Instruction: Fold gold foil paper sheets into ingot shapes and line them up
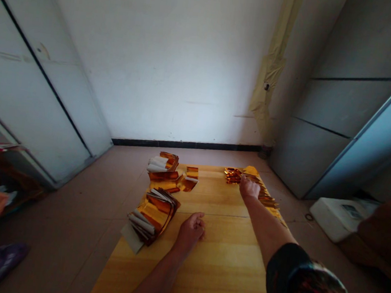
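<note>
on the left, a slumped stack of folded gold-foil and white paper sheets [151, 216] lies on a yellow wooden board [181, 280], just beside the left hand [190, 232], its fingers curled loosely together around nothing visible. far right, the right hand [248, 189] bunches its fingers beside crinkled gold foil strips [267, 199]; i cannot tell if they grip. the thin, slippery foil could tear or slide off the board's edge if tugged.

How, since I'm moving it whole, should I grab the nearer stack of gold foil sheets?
Clamp the nearer stack across its middle, coming from the right with your left hand: it lies closest, and the sheets fan loosely, so a mid-stack grip should keep them together.
</note>
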A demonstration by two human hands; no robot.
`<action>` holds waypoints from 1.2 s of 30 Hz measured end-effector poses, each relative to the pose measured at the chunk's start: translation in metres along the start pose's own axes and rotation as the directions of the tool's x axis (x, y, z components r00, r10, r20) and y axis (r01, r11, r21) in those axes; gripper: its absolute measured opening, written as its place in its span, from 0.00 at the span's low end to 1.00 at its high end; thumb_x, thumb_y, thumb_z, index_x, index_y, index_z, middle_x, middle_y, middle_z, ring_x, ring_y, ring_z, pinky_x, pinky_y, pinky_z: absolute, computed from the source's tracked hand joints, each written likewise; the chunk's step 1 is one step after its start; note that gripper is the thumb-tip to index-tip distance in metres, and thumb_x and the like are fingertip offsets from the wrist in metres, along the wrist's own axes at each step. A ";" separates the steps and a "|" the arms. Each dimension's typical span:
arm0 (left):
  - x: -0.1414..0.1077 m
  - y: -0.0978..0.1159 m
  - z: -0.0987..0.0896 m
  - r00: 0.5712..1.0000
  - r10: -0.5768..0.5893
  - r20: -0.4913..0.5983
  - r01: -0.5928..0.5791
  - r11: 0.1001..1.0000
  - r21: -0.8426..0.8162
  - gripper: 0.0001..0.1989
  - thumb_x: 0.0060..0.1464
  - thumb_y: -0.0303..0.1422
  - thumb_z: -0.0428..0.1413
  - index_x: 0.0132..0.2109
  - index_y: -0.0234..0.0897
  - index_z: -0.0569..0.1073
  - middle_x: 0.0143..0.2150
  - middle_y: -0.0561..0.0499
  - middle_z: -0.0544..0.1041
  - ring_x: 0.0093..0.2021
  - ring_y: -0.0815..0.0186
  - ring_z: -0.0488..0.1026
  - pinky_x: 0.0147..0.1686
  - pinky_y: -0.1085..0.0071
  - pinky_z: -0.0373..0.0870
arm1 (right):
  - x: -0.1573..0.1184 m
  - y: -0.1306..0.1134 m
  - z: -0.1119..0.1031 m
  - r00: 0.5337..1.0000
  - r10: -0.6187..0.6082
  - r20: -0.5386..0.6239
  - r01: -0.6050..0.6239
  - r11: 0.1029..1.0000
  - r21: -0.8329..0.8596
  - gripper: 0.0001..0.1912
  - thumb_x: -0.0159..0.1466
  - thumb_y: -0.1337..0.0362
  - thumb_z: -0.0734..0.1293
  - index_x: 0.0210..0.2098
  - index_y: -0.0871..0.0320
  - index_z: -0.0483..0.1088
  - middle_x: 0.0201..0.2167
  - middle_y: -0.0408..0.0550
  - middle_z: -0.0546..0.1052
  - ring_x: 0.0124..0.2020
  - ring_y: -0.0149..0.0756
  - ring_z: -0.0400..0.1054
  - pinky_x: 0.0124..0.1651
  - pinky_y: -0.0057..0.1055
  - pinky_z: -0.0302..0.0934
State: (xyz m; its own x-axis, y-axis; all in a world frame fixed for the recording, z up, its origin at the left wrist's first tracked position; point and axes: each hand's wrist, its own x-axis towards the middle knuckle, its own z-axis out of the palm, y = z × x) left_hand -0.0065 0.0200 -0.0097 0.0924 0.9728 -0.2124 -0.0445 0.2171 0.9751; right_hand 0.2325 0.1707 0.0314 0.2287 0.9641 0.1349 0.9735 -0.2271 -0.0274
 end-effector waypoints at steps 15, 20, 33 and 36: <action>-0.011 -0.004 0.005 0.981 0.187 -0.054 -0.168 0.953 0.251 0.17 0.45 0.21 0.51 0.44 0.36 0.72 0.33 0.52 0.72 0.29 0.71 0.68 0.29 0.77 0.66 | -0.063 -0.036 -0.012 0.949 -0.295 -0.112 0.307 0.946 0.105 0.13 0.64 0.66 0.57 0.43 0.56 0.70 0.38 0.52 0.77 0.37 0.36 0.71 0.36 0.25 0.56; -0.032 0.021 -0.013 0.888 0.455 -0.073 -0.377 0.807 0.454 0.10 0.48 0.24 0.52 0.33 0.41 0.76 0.37 0.47 0.75 0.42 0.61 0.70 0.47 0.67 0.66 | -0.125 -0.079 -0.009 0.826 -0.554 -0.104 0.551 0.754 0.359 0.11 0.62 0.66 0.59 0.37 0.55 0.73 0.36 0.46 0.78 0.36 0.30 0.71 0.36 0.22 0.55; -0.017 0.059 -0.090 0.935 0.280 -0.216 0.159 0.212 0.964 0.06 0.42 0.32 0.60 0.28 0.33 0.73 0.35 0.38 0.77 0.44 0.47 0.72 0.55 0.46 0.48 | -0.177 -0.054 -0.001 0.838 -0.542 -0.062 0.510 0.738 0.441 0.11 0.62 0.68 0.58 0.35 0.56 0.73 0.34 0.46 0.77 0.35 0.31 0.70 0.37 0.22 0.56; -0.015 0.051 -0.090 0.946 0.266 -0.188 0.158 0.131 0.979 0.08 0.49 0.26 0.51 0.28 0.31 0.74 0.32 0.38 0.77 0.41 0.49 0.73 0.56 0.46 0.45 | -0.183 -0.040 -0.003 0.849 -0.525 -0.051 0.491 0.750 0.443 0.11 0.61 0.68 0.58 0.36 0.56 0.73 0.35 0.46 0.77 0.35 0.31 0.70 0.37 0.22 0.56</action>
State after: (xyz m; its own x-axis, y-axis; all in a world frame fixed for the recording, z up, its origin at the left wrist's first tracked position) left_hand -0.0996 0.0235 0.0378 -0.1113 0.9927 0.0464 0.9824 0.1028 0.1562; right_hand 0.1519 0.0031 0.0106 -0.3171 0.9312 0.1796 0.8445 0.3635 -0.3933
